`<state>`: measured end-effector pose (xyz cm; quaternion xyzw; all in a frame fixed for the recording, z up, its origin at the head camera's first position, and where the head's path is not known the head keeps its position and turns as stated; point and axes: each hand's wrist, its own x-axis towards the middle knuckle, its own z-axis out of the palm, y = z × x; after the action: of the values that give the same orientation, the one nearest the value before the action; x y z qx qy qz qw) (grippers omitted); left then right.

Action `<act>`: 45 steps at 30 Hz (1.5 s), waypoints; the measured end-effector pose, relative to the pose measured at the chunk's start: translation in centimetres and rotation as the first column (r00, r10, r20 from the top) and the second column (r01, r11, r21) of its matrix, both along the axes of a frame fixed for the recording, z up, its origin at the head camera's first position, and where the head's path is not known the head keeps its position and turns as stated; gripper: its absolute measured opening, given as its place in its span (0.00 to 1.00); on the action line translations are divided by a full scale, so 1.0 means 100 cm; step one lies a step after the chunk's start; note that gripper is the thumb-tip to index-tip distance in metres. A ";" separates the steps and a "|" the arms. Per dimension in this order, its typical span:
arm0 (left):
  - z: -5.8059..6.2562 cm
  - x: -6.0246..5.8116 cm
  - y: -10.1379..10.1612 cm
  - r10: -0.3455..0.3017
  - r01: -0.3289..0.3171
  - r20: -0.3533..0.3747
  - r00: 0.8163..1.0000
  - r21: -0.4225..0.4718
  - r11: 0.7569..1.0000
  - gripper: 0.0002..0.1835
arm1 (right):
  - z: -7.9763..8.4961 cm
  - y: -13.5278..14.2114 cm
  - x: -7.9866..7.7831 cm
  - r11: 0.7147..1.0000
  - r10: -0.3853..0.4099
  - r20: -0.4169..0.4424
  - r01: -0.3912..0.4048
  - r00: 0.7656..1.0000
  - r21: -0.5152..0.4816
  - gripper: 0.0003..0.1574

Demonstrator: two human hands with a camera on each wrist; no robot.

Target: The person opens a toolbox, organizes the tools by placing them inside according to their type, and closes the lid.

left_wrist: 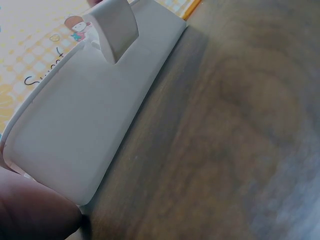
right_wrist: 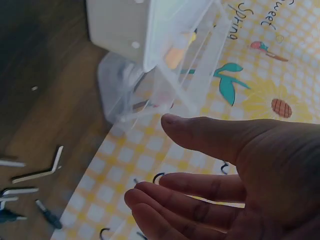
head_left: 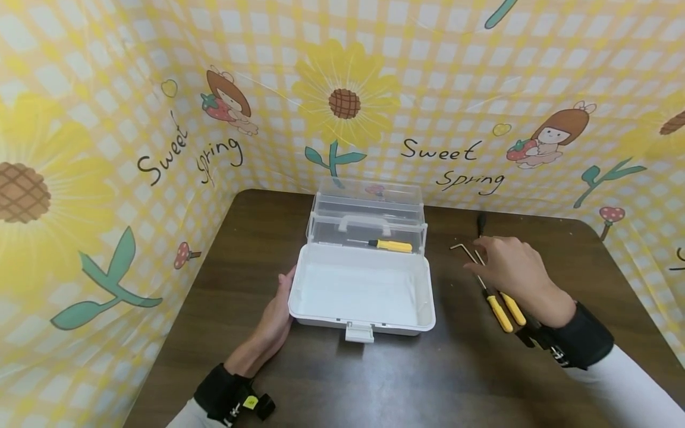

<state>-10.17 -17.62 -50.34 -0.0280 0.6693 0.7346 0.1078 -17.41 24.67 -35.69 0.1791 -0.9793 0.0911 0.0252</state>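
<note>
A white toolbox (head_left: 361,324) stands with its clear lid (head_left: 369,208) tipped back. My left hand (head_left: 275,315) rests against its left side; in the left wrist view a digit (left_wrist: 37,210) touches the front corner. A yellow-handled screwdriver (head_left: 393,245) lies in the clear tray behind the white base. My right hand (head_left: 514,267) hovers over tools right of the box, holding nothing, thumb and fingers apart in the right wrist view. Beneath it lie a yellow-handled screwdriver (head_left: 500,314), another yellow handle (head_left: 515,310) and an L-shaped hex key (head_left: 464,249). Part of these is hidden.
A black-handled tool (head_left: 481,223) lies near the back edge of the dark wooden table (head_left: 241,238). Patterned yellow cloth (head_left: 342,160) hangs behind and to the left. The latch (head_left: 360,333) juts out at the box's front.
</note>
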 end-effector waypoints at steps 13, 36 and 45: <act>0.002 0.001 0.001 0.004 -0.004 0.003 1.000 -0.010 1.000 0.47 | -0.028 0.040 0.019 0.998 -0.056 0.048 0.056 0.997 0.000 0.17; 0.002 0.001 0.001 -0.009 0.009 -0.015 1.000 -0.014 1.000 0.45 | -0.075 0.061 0.028 0.995 -0.093 0.140 0.098 0.986 -0.023 0.16; 0.000 0.001 0.000 -0.010 0.011 -0.031 0.999 0.023 1.000 0.46 | -0.083 0.061 0.031 0.990 -0.137 0.130 0.141 0.982 -0.017 0.24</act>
<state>-10.04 -17.62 -50.37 -0.0116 0.6623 0.7422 0.1017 -14.34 30.79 -44.04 0.1036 -0.9877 0.1130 -0.0294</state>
